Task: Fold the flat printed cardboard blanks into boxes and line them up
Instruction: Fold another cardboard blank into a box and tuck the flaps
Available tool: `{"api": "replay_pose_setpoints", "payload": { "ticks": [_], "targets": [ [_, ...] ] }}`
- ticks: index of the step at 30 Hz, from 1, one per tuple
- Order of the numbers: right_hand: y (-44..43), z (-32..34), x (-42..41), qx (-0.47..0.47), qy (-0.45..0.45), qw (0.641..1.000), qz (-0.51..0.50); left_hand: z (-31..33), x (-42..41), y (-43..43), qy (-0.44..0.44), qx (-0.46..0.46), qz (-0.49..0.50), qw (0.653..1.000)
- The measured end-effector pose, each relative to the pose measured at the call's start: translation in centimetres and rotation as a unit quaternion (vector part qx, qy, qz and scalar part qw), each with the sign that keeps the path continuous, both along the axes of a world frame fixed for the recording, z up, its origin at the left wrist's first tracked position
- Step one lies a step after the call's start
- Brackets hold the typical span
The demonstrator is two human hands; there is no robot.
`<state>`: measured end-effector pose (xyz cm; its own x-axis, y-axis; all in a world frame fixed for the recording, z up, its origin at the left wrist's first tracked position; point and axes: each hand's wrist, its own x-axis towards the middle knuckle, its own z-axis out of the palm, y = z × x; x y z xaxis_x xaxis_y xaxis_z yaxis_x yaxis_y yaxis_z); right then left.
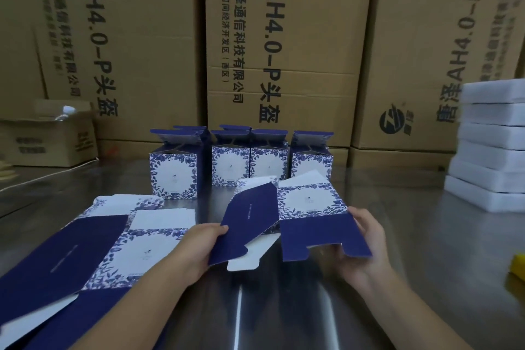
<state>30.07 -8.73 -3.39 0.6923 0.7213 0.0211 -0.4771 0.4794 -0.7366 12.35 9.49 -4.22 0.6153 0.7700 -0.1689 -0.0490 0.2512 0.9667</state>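
Both hands hold one blue-and-white floral cardboard blank [308, 203] above the steel table, partly opened out. My left hand [199, 247] grips its dark blue left panel, thumb on top. My right hand [366, 239] grips the right panel from behind and below. A stack of flat blanks [136, 241] lies on the table at the left. Several folded boxes [241, 165] stand in a row at the back, top flaps up.
The steel table [284, 307] reflects light between my forearms. Large brown cartons [284, 51] wall off the back. A small open carton [48, 136] sits far left. White foam trays [494, 145] are stacked at the right. A yellow object [518, 264] pokes in at the right edge.
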Motion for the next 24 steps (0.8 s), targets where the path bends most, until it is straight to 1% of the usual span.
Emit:
{"api": "replay_pose_setpoints", "payload": {
  "ticks": [3, 7, 11, 13, 16, 21, 24],
  "targets": [
    [-0.2, 0.0, -0.2, 0.003, 0.022, 1.000, -0.002, 0.3, 0.1, -0.5, -0.005, -0.006, -0.020, 1.000],
    [-0.2, 0.4, -0.2, -0.017, 0.042, 0.999, -0.023, 0.0, 0.3, -1.0, -0.036, -0.028, -0.056, 0.997],
    [-0.6, 0.7, -0.8, -0.009, 0.023, 0.999, 0.023, 0.1, 0.5, -1.3, -0.043, -0.031, -0.054, 0.997],
    [-0.7, 0.9, -1.2, -0.025, -0.029, 0.998, 0.048, 0.2, 0.6, -1.3, -0.038, -0.029, -0.046, 0.998],
    [-0.4, 0.7, -2.0, -0.091, -0.122, 0.986, 0.061, 0.4, 0.5, -1.8, -0.014, -0.023, -0.078, 0.997],
    [-0.2, 0.7, -3.4, -0.182, -0.227, 0.956, 0.028, 0.5, 0.5, -2.9, -0.034, -0.018, -0.145, 0.989],
    [-0.2, 0.3, -3.6, -0.212, -0.277, 0.937, 0.010, 0.5, 0.5, -3.5, -0.026, 0.020, -0.180, 0.983]
  ]
}}
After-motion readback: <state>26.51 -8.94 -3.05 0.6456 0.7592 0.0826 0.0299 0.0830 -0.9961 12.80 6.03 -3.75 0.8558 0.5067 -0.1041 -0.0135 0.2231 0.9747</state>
